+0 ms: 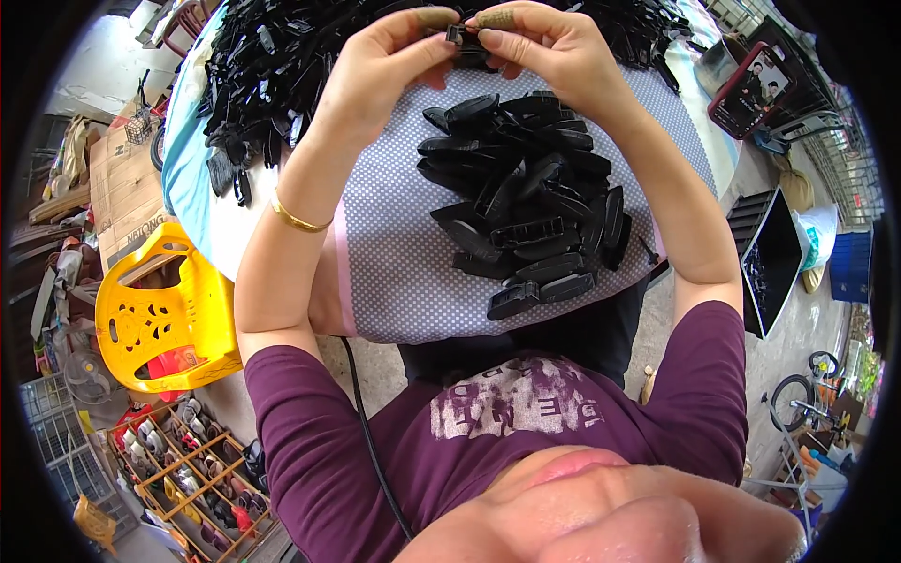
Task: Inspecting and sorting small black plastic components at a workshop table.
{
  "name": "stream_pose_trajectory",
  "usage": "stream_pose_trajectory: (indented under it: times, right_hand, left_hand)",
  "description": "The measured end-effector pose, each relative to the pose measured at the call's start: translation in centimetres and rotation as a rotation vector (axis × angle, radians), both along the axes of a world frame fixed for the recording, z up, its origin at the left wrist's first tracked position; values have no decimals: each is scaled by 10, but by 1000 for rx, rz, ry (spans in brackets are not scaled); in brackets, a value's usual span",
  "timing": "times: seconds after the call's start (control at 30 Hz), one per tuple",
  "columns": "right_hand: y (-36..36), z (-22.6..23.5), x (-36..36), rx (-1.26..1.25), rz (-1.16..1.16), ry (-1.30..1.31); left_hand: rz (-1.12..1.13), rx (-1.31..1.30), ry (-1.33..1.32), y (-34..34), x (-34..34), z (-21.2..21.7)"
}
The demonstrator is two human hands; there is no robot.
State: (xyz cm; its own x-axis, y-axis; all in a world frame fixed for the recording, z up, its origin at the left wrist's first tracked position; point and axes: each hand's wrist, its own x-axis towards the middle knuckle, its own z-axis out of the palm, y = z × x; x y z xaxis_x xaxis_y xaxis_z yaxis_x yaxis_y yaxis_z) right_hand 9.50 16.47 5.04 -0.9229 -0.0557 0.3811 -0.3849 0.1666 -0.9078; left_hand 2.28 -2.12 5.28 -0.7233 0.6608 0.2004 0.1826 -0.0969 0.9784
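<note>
At the far side of the table my left hand [399,49] pinches a small black plastic piece [455,36] between thumb and forefinger. My right hand [540,42] meets it there, its thumb and forefinger closed on the same piece or on a tiny part against it; which one I cannot tell. Tan wrapping covers both forefinger tips. Between my forearms lies a loose pile of long, curved black plastic pieces [526,188] on a dotted grey cloth [385,235]. A much larger heap of black parts [272,70] spreads behind and left of my hands.
A yellow plastic chair [150,324] stands left of the table. On the right are a phone [753,91] with a lit screen and a black open bin [771,263]. A shoe rack [192,479] is at lower left, and a black cable [366,432] runs down beside my body.
</note>
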Motion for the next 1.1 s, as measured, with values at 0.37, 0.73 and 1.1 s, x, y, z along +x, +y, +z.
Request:
stream_pose_trajectory:
  times: [0.37, 0.73, 1.1]
  right_hand:
    - [-8, -9, 0, -546, 15, -261]
    - [-14, 0, 9, -339, -29, -245]
    - [-10, -15, 4, 212, -128, 114]
  left_hand:
    - [77, 259, -161, 7, 3, -7]
    - [-47, 473, 193, 16, -6, -21]
    - [136, 327, -60, 10, 19, 1]
